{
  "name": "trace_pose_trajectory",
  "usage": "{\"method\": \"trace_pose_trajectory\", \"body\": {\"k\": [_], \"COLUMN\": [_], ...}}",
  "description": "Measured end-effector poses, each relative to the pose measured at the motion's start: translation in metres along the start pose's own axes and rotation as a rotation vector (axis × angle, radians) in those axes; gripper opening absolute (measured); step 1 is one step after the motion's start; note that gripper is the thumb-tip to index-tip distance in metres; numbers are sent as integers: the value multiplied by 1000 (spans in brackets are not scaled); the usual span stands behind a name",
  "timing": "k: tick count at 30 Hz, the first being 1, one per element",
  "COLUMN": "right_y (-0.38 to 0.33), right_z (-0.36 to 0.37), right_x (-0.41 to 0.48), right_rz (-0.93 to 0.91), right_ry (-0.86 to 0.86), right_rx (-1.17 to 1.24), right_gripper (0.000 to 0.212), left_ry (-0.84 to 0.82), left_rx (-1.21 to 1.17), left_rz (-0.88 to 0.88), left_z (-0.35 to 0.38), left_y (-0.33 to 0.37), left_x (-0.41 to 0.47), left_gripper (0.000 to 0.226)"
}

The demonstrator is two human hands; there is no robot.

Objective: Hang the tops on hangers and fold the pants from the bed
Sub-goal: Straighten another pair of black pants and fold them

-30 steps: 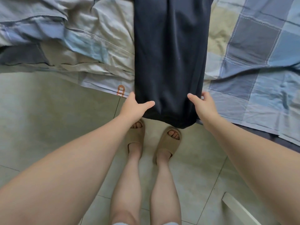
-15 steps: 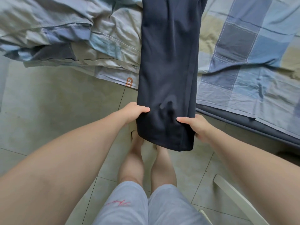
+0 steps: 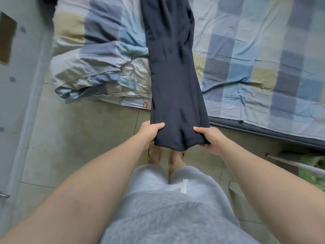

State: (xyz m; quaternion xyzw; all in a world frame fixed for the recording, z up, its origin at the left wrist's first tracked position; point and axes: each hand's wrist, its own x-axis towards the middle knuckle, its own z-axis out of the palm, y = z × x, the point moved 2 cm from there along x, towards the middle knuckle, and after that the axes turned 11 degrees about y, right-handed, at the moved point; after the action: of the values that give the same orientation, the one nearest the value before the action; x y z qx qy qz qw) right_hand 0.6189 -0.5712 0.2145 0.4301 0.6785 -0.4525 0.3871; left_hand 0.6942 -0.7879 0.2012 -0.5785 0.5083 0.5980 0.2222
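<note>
Both left hand (image 3: 150,132) and right hand (image 3: 212,140) pinch navy pants (image 3: 175,85), fingers (image 3: 198,129) curled.

Soft, even light fills the view, bright but without glare. The pants (image 3: 175,76) are the darkest area, and their folds read only as a faint grey sheen. The checked sheet (image 3: 246,50) right of the pants is the brightest surface; its creases cast thin, pale shadows. A diffuse shadow lies on the floor (image 3: 79,138) just below the pants' hem. Focus is crispest around that hem. Far right of the pants the checks smear, and the green mass (image 3: 314,166) to their lower right is a blur. Wide-angle bending curves the grey panel (image 3: 21,103) left of the pants and swells the 2 forearms (image 3: 79,199) below them.
</note>
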Motion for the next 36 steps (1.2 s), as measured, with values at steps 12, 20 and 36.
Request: {"method": "trace_pose_trajectory", "body": {"k": [12,20,36], "right_y": [25,78,305], "right_z": [-1,-12,-50], "right_x": [-101,-127,-176], "right_rz": [-51,-164,-48], "right_ry": [-8,-12,-42], "right_rx": [241,62,-61], "right_gripper": [33,40,39], "left_ry": [132,151,223], "left_rx": [59,130,208], "left_rz": [91,83,-15], "left_z": [-89,-116,-155], "left_y": [1,-52,-263], "left_x": [-70,-105,-185], "left_gripper": [30,34,47]}}
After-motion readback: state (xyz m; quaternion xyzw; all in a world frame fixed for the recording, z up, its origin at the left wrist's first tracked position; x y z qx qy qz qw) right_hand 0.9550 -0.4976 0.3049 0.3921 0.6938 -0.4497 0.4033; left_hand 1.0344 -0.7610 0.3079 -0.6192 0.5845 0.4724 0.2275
